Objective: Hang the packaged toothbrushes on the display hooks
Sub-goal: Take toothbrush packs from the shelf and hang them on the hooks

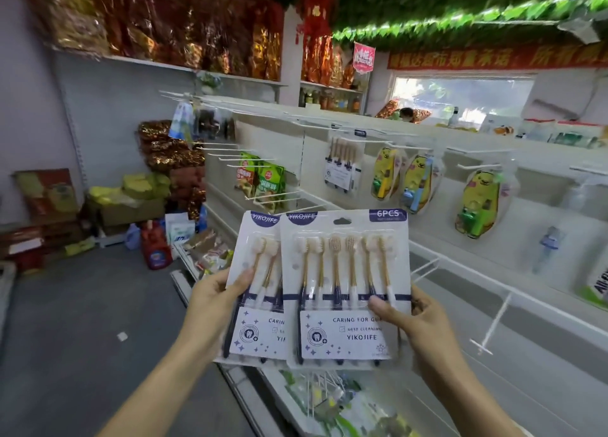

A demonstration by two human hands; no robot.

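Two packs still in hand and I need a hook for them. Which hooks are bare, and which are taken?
Bare: the white hooks between the hanging bags and the green snack packs, and the hook between the yellow cartoon packs. Taken: the hook holding a matching toothbrush pack, and both cartoon-pack clusters.

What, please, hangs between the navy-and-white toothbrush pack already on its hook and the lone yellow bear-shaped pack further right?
In the head view, two yellow bear-shaped blister packs hang there.
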